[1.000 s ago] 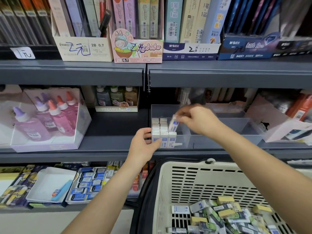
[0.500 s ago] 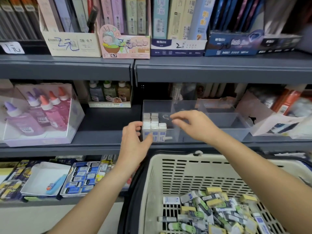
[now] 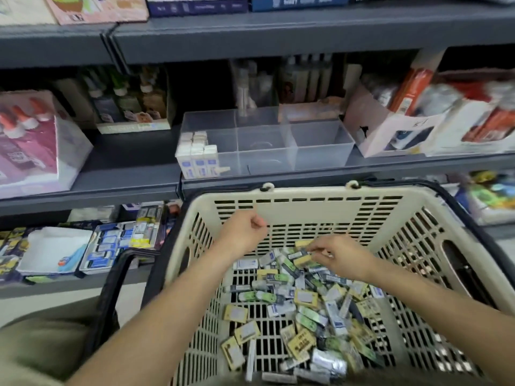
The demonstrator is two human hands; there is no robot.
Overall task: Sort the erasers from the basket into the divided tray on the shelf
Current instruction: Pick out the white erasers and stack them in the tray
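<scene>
Grey metal shelving (image 3: 278,37) rises ahead of us, the clear plastic divided tray (image 3: 320,140) up beyond the beige slotted plastic basket (image 3: 306,201), where our right hand (image 3: 344,259) pinches a yellow-sleeved eraser (image 3: 302,259) lying crosswise, while our left hand (image 3: 242,232), curled on nothing, hangs nearer the tray.

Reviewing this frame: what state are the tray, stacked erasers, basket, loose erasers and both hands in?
Tray: on the shelf, left compartment partly filled.
Stacked erasers: upright, in rows.
Basket: handles down, holding loose erasers.
Loose erasers: jumbled pile.
Left hand: over the basket, fingers curled, nothing seen in it.
Right hand: fingertips at the pile, grip unclear.
</scene>
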